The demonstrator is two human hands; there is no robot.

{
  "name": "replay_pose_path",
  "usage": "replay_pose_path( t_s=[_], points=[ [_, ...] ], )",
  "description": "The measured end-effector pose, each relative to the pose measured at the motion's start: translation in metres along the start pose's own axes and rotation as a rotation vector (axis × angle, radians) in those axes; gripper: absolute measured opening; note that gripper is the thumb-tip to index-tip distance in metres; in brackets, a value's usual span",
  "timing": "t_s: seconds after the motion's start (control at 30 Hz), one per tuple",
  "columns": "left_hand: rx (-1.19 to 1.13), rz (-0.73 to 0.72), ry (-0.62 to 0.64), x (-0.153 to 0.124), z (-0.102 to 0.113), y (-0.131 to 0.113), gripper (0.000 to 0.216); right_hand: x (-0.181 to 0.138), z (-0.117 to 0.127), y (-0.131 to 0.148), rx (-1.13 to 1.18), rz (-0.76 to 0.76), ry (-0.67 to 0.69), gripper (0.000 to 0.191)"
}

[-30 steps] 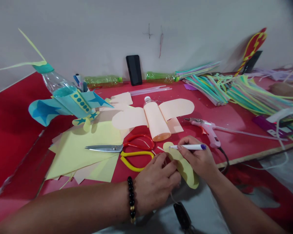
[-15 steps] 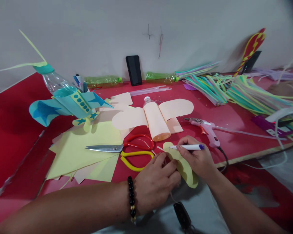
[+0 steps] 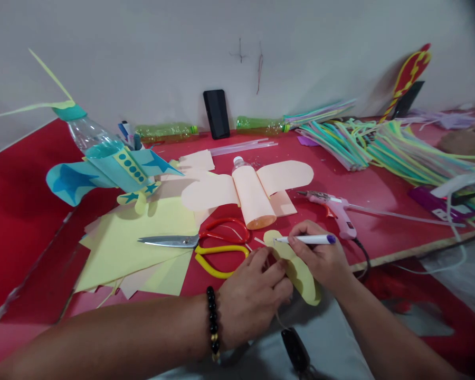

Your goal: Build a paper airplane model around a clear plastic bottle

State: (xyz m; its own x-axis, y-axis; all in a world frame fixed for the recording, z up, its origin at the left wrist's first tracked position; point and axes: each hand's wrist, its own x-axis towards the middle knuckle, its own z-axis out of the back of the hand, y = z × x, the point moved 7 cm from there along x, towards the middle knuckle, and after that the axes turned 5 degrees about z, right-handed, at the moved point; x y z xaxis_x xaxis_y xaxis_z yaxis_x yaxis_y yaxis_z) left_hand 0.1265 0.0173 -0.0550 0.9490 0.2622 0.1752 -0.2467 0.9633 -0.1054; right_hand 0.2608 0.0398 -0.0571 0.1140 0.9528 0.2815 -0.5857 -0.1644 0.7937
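My left hand (image 3: 253, 295), with a black bead bracelet at the wrist, has its fingers closed on a yellow foam cut-out (image 3: 296, 272) at the near edge of the red table (image 3: 31, 211). My right hand (image 3: 320, 258) grips a white pen with a purple cap (image 3: 306, 239), its tip resting on the top of that cut-out. Just beyond lies a plastic bottle wrapped in peach foam with two peach wings (image 3: 253, 192). Scissors with red and yellow handles (image 3: 206, 244) lie to the left.
A blue bottle airplane (image 3: 111, 169) stands at the left over yellow foam sheets (image 3: 134, 248). A pink glue gun (image 3: 338, 211) lies right of my hands. Coloured foam strips (image 3: 383, 145), green bottles (image 3: 261, 124) and a black phone (image 3: 216, 113) line the back wall.
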Motion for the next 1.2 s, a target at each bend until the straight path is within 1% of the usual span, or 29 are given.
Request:
replay_pose_path(
  t_s=[0.1, 0.23, 0.5, 0.6, 0.7, 0.8, 0.97, 1.2],
  points=[
    [-0.005, 0.014, -0.008, -0.0004, 0.0005, 0.0004, 0.019, 0.0022, -0.0019, 0.0039, -0.020, 0.028, 0.021, 0.014],
    [-0.001, 0.014, -0.004, -0.0006, -0.0017, 0.0006, 0.019, 0.0036, -0.0027, 0.0045, -0.042, 0.023, 0.025, 0.014],
    [0.007, 0.024, -0.002, -0.0009, 0.0013, 0.0013, 0.017, -0.0001, -0.0054, 0.0039, -0.024, 0.027, 0.069, 0.016],
    [-0.006, 0.035, -0.007, -0.0011, 0.0016, 0.0018, 0.019, -0.0010, -0.0065, 0.0037, -0.003, 0.027, 0.088, 0.016],
    [-0.011, 0.041, -0.009, -0.0011, 0.0011, 0.0023, 0.020, -0.0008, -0.0046, 0.0044, 0.003, 0.029, 0.067, 0.015],
    [0.008, 0.013, -0.012, -0.0011, 0.0006, 0.0005, 0.019, -0.0001, -0.0022, 0.0040, -0.012, 0.029, 0.030, 0.015],
    [0.020, 0.010, -0.005, -0.0009, -0.0005, 0.0003, 0.018, 0.0018, -0.0033, 0.0027, -0.041, 0.027, 0.026, 0.015],
    [0.023, 0.026, -0.017, -0.0002, 0.0019, 0.0011, 0.019, -0.0003, -0.0055, 0.0045, -0.023, 0.032, 0.092, 0.017]
  ],
)
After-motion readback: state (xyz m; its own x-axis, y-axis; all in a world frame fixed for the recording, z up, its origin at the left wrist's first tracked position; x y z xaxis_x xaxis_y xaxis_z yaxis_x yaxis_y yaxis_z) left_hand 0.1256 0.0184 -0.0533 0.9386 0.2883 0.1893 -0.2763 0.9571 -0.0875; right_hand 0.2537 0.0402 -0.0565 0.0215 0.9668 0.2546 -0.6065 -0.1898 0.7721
